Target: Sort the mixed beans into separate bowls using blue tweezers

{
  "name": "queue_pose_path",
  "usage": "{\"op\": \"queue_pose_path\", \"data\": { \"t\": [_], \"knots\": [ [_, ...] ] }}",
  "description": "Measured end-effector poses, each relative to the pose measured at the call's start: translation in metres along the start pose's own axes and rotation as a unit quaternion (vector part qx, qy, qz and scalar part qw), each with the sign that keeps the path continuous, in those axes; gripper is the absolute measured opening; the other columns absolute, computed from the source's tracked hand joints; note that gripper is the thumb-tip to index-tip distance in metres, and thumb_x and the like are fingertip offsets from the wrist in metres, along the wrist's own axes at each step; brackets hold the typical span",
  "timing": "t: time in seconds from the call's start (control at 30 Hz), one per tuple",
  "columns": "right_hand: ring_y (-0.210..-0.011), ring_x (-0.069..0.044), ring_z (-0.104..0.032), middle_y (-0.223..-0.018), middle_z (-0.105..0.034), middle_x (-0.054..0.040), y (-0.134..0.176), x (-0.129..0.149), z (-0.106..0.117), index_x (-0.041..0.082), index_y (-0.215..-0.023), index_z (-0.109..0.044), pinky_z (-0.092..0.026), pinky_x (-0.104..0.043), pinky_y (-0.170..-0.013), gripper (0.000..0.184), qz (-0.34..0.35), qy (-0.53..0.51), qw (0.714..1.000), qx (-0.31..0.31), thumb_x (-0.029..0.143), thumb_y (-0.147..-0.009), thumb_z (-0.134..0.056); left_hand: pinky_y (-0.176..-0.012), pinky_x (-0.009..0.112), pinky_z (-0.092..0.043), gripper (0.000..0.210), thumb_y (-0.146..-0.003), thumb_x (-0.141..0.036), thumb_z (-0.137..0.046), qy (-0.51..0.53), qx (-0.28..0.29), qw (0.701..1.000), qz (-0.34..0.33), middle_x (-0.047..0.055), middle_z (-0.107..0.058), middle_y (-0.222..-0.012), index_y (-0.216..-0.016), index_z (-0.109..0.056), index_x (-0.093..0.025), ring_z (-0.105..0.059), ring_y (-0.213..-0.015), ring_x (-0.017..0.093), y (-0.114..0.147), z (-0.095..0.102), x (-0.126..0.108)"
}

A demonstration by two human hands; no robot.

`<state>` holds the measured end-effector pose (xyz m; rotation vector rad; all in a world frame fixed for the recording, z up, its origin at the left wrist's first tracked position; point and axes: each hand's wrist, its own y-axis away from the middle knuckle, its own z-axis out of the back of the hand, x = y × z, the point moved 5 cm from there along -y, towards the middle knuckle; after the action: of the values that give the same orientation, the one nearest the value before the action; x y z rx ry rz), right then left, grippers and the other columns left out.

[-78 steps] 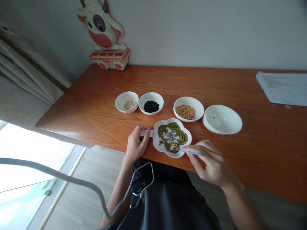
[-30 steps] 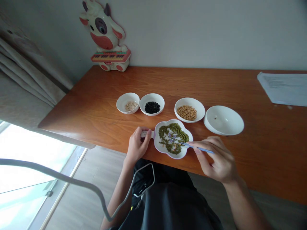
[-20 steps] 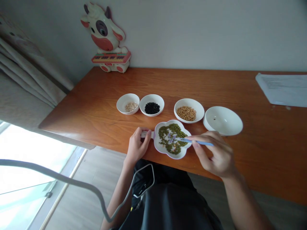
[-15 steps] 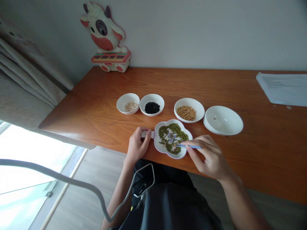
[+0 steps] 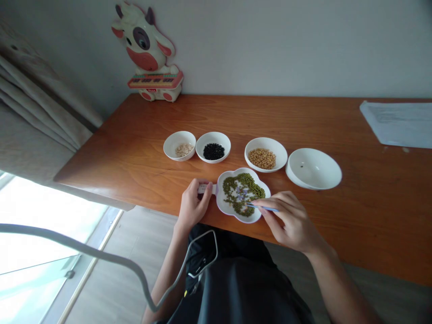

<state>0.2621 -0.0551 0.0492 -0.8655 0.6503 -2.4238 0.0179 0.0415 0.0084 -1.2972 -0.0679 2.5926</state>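
Observation:
My left hand (image 5: 195, 201) grips the short handle of a white, flower-shaped dish (image 5: 225, 208) with a purple rim, which rests near the table's front edge. Green mung beans (image 5: 251, 182) lie around the purple print at its centre, with a few paler bits among them. Blue tweezers (image 5: 268, 208) are pinched in my right hand (image 5: 292, 220), their tips down in the dish among the beans at its lower middle. Whether the tips hold a bean is too small to tell.
Behind the dish stand white bowls with pale flakes (image 5: 184, 149), black beans (image 5: 213, 151) and yellow soybeans (image 5: 262, 158). A larger white bowl (image 5: 324, 173) at right has a small dark speck inside. Farther off are a cow toy piano (image 5: 155, 81) and a paper sheet (image 5: 401, 123).
The tweezers in my right hand have shifted slightly left and tilt a little differently, tips still in the dish. My left hand and the dish stay in place.

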Motion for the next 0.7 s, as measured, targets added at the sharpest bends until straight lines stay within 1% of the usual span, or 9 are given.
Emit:
{"op": "queue_pose_path", "data": {
  "t": [0.17,0.23,0.27,0.33,0.43,0.47,0.53,0.63,0.7],
  "knots": [
    [-0.084,-0.018,-0.069,-0.102,-0.080,-0.0026,0.000,0.001,0.002,0.024,-0.121,-0.066,-0.051,-0.038,-0.078,0.036,-0.002,-0.001,1.000,-0.002,0.005,-0.091,-0.064,-0.076,0.029,-0.051,0.020,-0.103,-0.040,-0.057,-0.002,0.000,1.000,-0.001,0.004,-0.073,-0.091,-0.102,-0.063,-0.021,-0.069,-0.081,0.018,0.000,0.000,0.001],
    [-0.083,-0.018,-0.070,-0.103,-0.080,-0.0025,-0.001,0.001,0.005,0.024,-0.122,-0.066,-0.052,-0.039,-0.077,0.038,-0.003,-0.006,1.000,-0.016,0.004,-0.090,-0.064,-0.076,0.028,-0.051,0.020,-0.103,-0.040,-0.057,-0.002,0.001,1.000,0.000,0.004,-0.073,-0.091,-0.102,-0.063,-0.021,-0.068,-0.081,0.018,0.000,0.000,0.001],
    [-0.082,-0.018,-0.070,-0.103,-0.080,-0.0023,-0.002,0.001,0.008,0.025,-0.123,-0.067,-0.052,-0.039,-0.077,0.039,-0.002,-0.003,0.999,-0.033,0.005,-0.089,-0.065,-0.076,0.028,-0.051,0.020,-0.103,-0.040,-0.057,-0.002,0.001,1.000,0.000,0.004,-0.074,-0.091,-0.102,-0.063,-0.021,-0.068,-0.081,0.018,0.000,0.000,0.002],
    [-0.078,-0.019,-0.071,-0.102,-0.081,-0.0024,-0.004,-0.001,0.016,0.028,-0.125,-0.068,-0.053,-0.040,-0.075,0.042,-0.001,0.015,0.996,-0.084,0.006,-0.089,-0.065,-0.076,0.029,-0.051,0.020,-0.103,-0.040,-0.057,-0.001,0.000,1.000,0.000,0.004,-0.073,-0.090,-0.101,-0.063,-0.021,-0.068,-0.080,0.018,0.000,0.000,0.002],
    [-0.078,-0.023,-0.072,-0.101,-0.082,-0.0039,-0.009,-0.011,0.032,0.031,-0.129,-0.068,-0.055,-0.042,-0.074,0.043,-0.021,0.070,0.977,-0.201,0.010,-0.092,-0.063,-0.075,0.028,-0.051,0.020,-0.103,-0.040,-0.057,0.000,-0.001,1.000,-0.002,0.003,-0.073,-0.090,-0.101,-0.063,-0.022,-0.068,-0.080,0.019,0.000,0.000,0.001],
    [-0.081,-0.024,-0.073,-0.102,-0.081,-0.0051,-0.010,-0.015,0.036,0.031,-0.129,-0.069,-0.056,-0.043,-0.075,0.041,-0.036,0.089,0.967,-0.236,0.012,-0.093,-0.062,-0.074,0.028,-0.050,0.019,-0.102,-0.040,-0.057,0.001,-0.001,1.000,-0.002,0.003,-0.073,-0.090,-0.101,-0.063,-0.022,-0.068,-0.080,0.019,0.000,0.000,0.001],
    [-0.087,-0.027,-0.073,-0.105,-0.080,-0.0076,-0.015,-0.025,0.041,0.029,-0.127,-0.071,-0.057,-0.044,-0.079,0.036,-0.082,0.122,0.951,-0.272,0.015,-0.096,-0.060,-0.074,0.028,-0.050,0.019,-0.102,-0.039,-0.057,0.001,-0.002,1.000,-0.003,0.003,-0.074,-0.090,-0.101,-0.063,-0.021,-0.068,-0.080,0.019,0.000,0.000,0.001],
    [-0.090,-0.027,-0.073,-0.107,-0.079,-0.0096,-0.019,-0.030,0.039,0.026,-0.124,-0.073,-0.057,-0.043,-0.080,0.030,-0.131,0.132,0.945,-0.268,0.017,-0.097,-0.060,-0.075,0.028,-0.050,0.019,-0.103,-0.039,-0.057,0.003,-0.001,1.000,-0.003,0.004,-0.074,-0.091,-0.100,-0.063,-0.021,-0.068,-0.081,0.019,0.001,0.000,-0.001],
    [-0.090,-0.025,-0.073,-0.107,-0.079,-0.0094,-0.018,-0.024,0.033,0.025,-0.123,-0.073,-0.058,-0.041,-0.080,0.031,-0.128,0.088,0.956,-0.248,0.015,-0.096,-0.061,-0.074,0.028,-0.050,0.019,-0.103,-0.039,-0.056,0.004,0.001,1.000,-0.003,0.003,-0.073,-0.089,-0.099,-0.063,-0.021,-0.068,-0.080,0.018,0.001,0.000,-0.002]
  ]
}}
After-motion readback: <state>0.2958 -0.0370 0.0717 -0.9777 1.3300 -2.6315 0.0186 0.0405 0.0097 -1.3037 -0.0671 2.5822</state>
